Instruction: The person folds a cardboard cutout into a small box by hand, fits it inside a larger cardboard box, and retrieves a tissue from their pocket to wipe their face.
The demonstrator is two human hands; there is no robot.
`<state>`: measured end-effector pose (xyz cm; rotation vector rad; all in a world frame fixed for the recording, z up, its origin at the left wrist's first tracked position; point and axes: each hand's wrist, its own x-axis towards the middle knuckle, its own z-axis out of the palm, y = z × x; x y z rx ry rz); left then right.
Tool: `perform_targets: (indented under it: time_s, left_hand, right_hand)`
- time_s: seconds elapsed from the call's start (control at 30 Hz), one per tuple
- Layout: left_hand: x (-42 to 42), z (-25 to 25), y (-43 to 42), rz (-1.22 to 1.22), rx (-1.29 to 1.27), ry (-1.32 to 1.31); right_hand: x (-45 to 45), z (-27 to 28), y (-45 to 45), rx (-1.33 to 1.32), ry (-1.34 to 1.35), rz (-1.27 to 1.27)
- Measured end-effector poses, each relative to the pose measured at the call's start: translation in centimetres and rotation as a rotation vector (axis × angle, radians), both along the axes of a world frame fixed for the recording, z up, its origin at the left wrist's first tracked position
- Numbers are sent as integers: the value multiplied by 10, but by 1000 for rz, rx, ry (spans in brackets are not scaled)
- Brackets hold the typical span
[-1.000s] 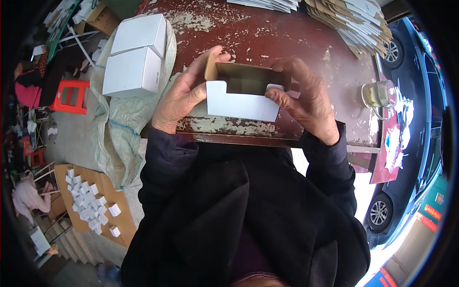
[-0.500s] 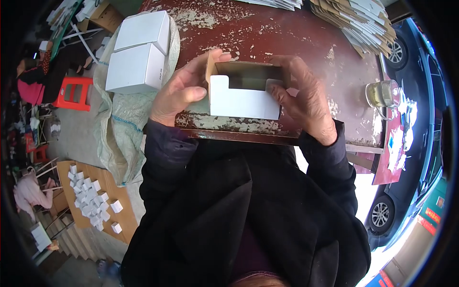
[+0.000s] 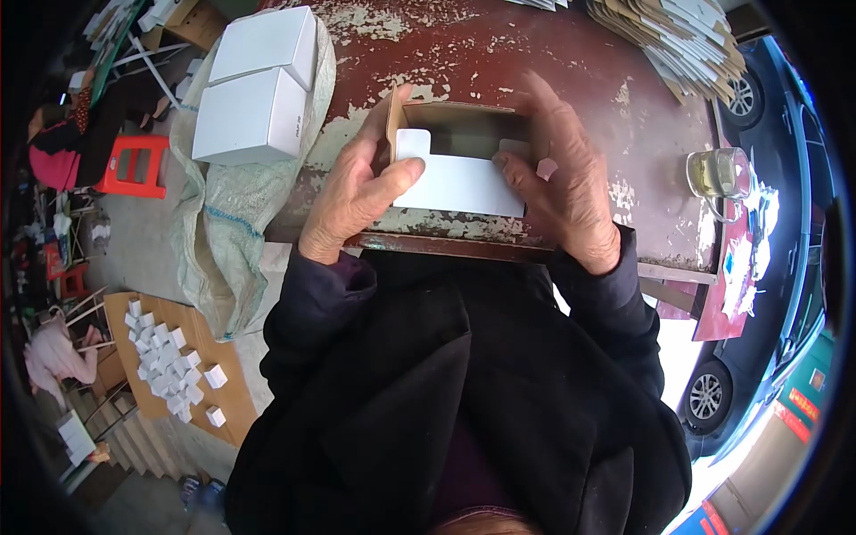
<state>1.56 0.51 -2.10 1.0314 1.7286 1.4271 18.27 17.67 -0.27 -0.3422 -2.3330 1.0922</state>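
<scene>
A white cardboard box [image 3: 459,187] with a brown inside stands on the table near its front edge, its top open and small flaps raised at the corners. My left hand [image 3: 361,187] grips its left end, thumb on the white front wall and fingers behind the brown side flap. At the right end, my right hand [image 3: 575,178] has its thumb hooked over the front wall near the corner. The fingers of that hand extend upward by the back right corner and are blurred by motion. The box's right end is largely hidden behind this hand.
Two closed white boxes [image 3: 250,116] lie on a woven sack [image 3: 218,259] at left. Flattened cartons [image 3: 673,45] are stacked far right on the worn red table [image 3: 428,58]. A glass mug [image 3: 718,174] stands near the right edge. A person sits beyond a red stool [image 3: 134,167].
My left thumb has moved from beside the box onto its front wall. My right fingers have lifted from the back right corner, while the right thumb stays at the front wall.
</scene>
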Motion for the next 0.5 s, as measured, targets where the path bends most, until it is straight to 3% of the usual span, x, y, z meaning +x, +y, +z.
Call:
perform_targets:
  time_s: [0.37, 0.5]
  left_hand:
    - [20, -8, 4, 118, 30, 70]
    - [17, -10, 4, 112, 69, 133]
  right_hand:
    - [0, -5, -11, 34, 26, -87]
    - [8, -7, -21, 492, 285, -197]
